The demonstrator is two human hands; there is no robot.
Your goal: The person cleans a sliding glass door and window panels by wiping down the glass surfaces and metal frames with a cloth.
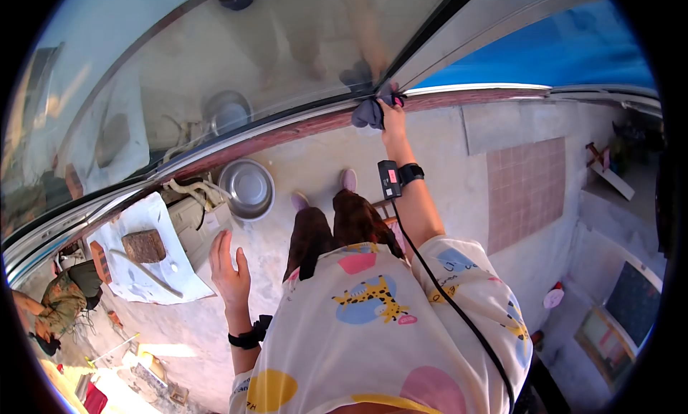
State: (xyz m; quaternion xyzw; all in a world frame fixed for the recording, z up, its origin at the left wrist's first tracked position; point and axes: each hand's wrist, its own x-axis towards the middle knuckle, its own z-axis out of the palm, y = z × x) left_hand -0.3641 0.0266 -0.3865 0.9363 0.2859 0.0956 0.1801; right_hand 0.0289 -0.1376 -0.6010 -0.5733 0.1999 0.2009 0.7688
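Observation:
My right hand (pixel 391 113) is closed on a dark grey cloth (pixel 368 114), pressed at the lower corner of the window frame (pixel 390 77), where the glass pane (pixel 287 48) meets a light metal upright. Part of the cloth bunches out to the left of the fingers. My left hand (pixel 230 270) is raised in the air at the left of my body, fingers stretched and holding nothing. It is below a metal basin (pixel 246 189) in the view and apart from it.
Left of my left hand, a white sheet (pixel 150 220) bears a brown block (pixel 143 246) and a stick. A black cable (pixel 444 292) runs from a small box on my right forearm. Wooden pieces (pixel 610 172) lean at the far right. Blue material shows behind the window.

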